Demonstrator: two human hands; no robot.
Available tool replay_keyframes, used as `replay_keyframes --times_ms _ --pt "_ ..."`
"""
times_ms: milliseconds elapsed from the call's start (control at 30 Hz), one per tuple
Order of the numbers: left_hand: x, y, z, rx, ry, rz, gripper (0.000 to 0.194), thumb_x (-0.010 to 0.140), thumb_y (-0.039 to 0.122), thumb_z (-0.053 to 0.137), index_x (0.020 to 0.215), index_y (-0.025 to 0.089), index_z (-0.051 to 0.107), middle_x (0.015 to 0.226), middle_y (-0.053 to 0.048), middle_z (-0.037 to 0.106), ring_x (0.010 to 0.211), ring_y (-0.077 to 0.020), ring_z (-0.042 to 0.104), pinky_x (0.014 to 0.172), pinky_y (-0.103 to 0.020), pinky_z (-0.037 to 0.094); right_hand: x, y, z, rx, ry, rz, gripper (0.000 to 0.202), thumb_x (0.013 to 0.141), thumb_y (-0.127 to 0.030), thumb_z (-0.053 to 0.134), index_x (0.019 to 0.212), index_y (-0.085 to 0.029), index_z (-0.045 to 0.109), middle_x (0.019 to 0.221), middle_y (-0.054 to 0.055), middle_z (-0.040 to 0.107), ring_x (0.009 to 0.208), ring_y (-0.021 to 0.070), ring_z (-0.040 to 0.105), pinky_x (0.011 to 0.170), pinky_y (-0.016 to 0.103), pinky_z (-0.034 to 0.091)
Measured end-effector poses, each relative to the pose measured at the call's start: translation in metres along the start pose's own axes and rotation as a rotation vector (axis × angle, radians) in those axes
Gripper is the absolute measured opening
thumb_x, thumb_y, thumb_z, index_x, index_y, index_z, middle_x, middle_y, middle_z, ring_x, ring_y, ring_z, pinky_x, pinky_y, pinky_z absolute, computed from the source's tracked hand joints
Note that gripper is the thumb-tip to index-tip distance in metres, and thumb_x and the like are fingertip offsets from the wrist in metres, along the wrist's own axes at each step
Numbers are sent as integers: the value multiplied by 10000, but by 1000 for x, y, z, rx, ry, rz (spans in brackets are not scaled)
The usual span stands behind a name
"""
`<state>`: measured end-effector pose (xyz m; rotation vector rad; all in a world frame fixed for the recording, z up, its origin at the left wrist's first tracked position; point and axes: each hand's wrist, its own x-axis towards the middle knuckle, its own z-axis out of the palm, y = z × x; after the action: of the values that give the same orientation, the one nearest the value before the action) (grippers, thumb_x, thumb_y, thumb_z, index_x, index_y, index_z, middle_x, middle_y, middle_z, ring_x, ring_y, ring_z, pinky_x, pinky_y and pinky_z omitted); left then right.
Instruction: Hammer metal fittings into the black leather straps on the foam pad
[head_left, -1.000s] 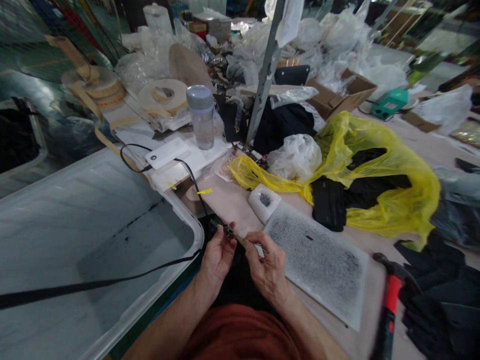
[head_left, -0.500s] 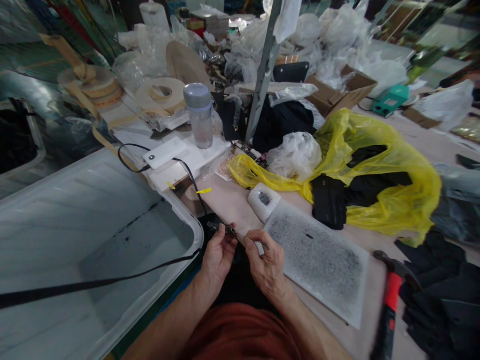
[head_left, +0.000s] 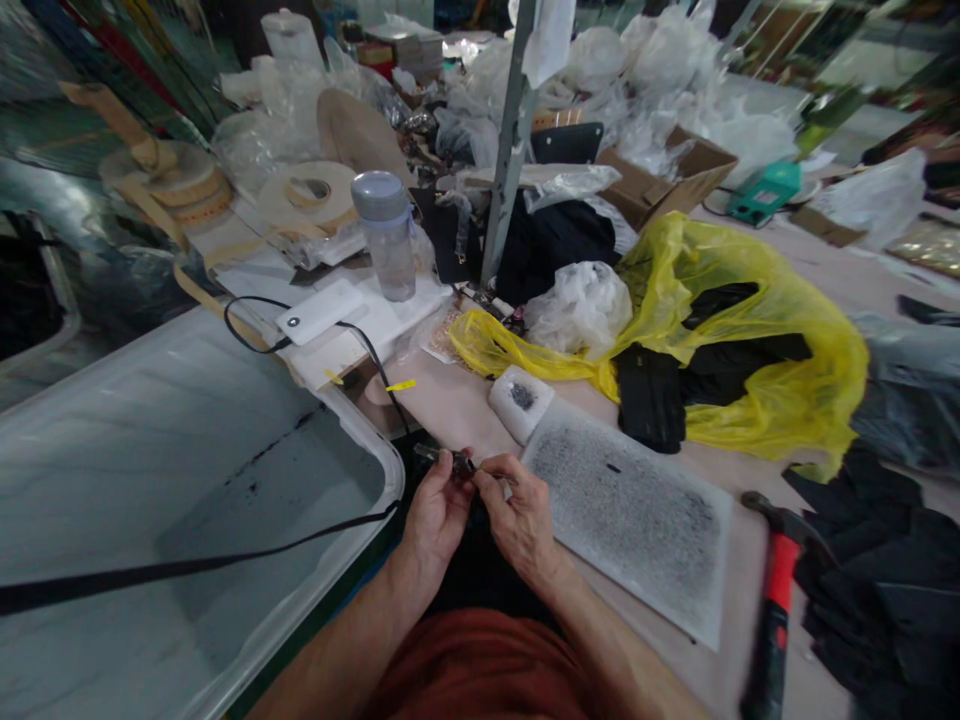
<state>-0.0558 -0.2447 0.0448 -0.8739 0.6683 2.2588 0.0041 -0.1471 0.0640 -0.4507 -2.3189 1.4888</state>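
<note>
My left hand (head_left: pixel 439 505) is closed around a small dark metallic piece (head_left: pixel 459 464) at the lower middle of the view, between the bin's corner and the table edge. Right beside it, the fingers of my right hand (head_left: pixel 517 505) are pinched on a thin, light-coloured item whose exact shape is hidden by the fingers. Its end meets the dark piece. Both hands are above a dark area in front of the red shirt. To the right of my right hand lies a speckled white board (head_left: pixel 630 520), with a small white block (head_left: pixel 521 402) at its upper left corner.
A large white bin (head_left: pixel 270 500) fills the left, crossed by a black strap (head_left: pixel 225 564). A red-and-black hammer (head_left: pixel 780 575) and dark fabric (head_left: pixel 885 590) lie right. Beyond are a yellow bag (head_left: pixel 832 370), a bottle (head_left: pixel 390 245), a power bank (head_left: pixel 319 312) and a metal post (head_left: pixel 508 160).
My right hand has moved left, closer to my left hand, bringing the thin item up to the dark piece. The view has shifted slightly.
</note>
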Motion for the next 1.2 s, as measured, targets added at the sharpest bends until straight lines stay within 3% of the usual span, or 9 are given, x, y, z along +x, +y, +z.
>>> replay_keyframes --times_ms 100,233,400,600,767,933,1067,1200 --pt "1 1 -3 31 -11 10 92 890 175 604 933 114 657 849 -62 715 656 -107 659 504 -164 493 1 0 -4 -10 52 37 150 895 -287 531 794 -205 607 696 -27 617 589 112 536 567 230 409" --pt "1 2 -10 61 -43 7 166 868 176 636 1029 136 636 892 -56 717 656 -107 665 472 -154 485 1 0 -8 -17 -44 4 157 898 -265 509 780 -210 596 719 -17 625 658 128 561 628 243 425" --pt "1 6 -14 62 -65 -60 238 921 216 556 1129 120 616 911 -87 714 699 -131 681 452 -154 492 1 -6 -12 -32 15 -18 154 901 -269 509 776 -213 579 718 -23 611 649 124 547 630 247 418" --pt "2 13 -21 35 -109 -141 340 958 321 488 1207 122 604 935 -99 720 707 -116 680 526 -147 523 2 -15 -2 60 -6 -80 142 910 -237 480 816 -217 585 768 0 634 720 143 579 685 267 440" --pt "-1 19 -22 34 -131 -186 369 977 339 439 1282 170 559 949 -75 733 728 -93 684 615 -135 528 4 -18 11 -132 -65 -217 166 885 -173 480 751 -202 575 719 21 611 698 159 549 708 302 410" --pt "-2 22 -21 65 -105 -151 360 980 350 420 1241 171 591 933 -61 734 754 -101 682 716 -175 539 4 -24 8 -269 -98 -335 174 880 -160 471 748 -190 581 737 47 611 707 170 540 718 328 394" --pt "-4 22 -22 125 -123 -150 357 944 347 507 1238 164 594 925 -56 730 757 -101 673 689 -161 524 -3 -20 9 -202 -40 -360 170 893 -170 468 819 -205 617 763 44 628 733 172 559 737 341 407" --pt "-8 23 -18 226 -208 -51 278 854 307 656 1119 226 642 977 -36 722 689 -98 649 541 -152 491 -16 -7 16 21 94 -227 171 905 -166 481 833 -208 630 733 20 644 704 156 583 732 329 435"
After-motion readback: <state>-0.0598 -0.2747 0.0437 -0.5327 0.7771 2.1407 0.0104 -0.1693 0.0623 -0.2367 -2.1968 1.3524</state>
